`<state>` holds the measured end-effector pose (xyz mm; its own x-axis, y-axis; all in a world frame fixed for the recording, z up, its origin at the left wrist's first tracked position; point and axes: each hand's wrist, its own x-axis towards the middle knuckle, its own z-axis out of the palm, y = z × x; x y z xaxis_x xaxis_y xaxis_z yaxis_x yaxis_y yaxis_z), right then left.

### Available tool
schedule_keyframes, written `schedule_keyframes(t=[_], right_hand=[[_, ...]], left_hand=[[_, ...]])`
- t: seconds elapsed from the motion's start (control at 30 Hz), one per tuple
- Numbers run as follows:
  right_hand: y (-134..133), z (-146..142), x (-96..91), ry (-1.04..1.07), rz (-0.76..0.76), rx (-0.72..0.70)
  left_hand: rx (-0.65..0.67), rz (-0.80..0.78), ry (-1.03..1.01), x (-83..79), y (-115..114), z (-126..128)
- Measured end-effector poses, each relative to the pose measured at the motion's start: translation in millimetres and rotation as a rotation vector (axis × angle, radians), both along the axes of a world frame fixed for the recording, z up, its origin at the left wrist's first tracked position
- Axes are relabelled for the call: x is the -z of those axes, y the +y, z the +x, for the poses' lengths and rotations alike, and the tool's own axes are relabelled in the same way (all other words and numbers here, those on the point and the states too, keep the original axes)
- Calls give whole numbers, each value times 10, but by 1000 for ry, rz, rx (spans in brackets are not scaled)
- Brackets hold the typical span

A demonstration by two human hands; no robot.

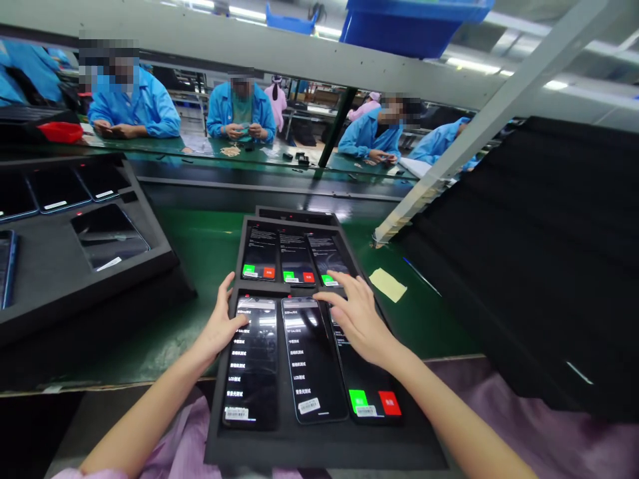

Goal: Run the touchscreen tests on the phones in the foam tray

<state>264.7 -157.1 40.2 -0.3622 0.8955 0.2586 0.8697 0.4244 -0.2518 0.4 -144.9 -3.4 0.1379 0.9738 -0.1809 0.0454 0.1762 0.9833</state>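
Note:
A black foam tray (319, 446) lies in front of me holding two rows of smartphones with lit screens. My left hand (219, 326) rests open at the tray's left edge, fingers touching the near-left phone (252, 362). My right hand (357, 316) lies open, fingers spread, over the top of the near-right phone (369, 389), which shows a green and a red button. The near-middle phone (312, 359) shows a text menu. Three far-row phones (294, 256) show green and red buttons too.
Another black tray with dark phones (74, 233) sits at the left. A stack of black foam trays (539, 253) leans at the right. A yellow note (388, 285) lies on the green belt. Several people in blue coats (239, 110) work across the line. Blue bins (409, 23) sit overhead.

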Motion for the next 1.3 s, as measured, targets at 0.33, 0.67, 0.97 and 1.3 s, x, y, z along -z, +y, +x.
schedule_keyframes(t=[0.33, 0.67, 0.97, 1.3], right_hand=[[696, -139, 63, -5, -36, 41], [701, -55, 107, -16, 14, 75], [624, -9, 94, -47, -42, 63], [674, -121, 90, -194, -99, -62]], left_hand=[[66, 241, 577, -95, 424, -78], [68, 236, 599, -102, 435, -60], [-85, 332, 385, 98, 433, -59], [-155, 232, 239, 145, 341, -43]])
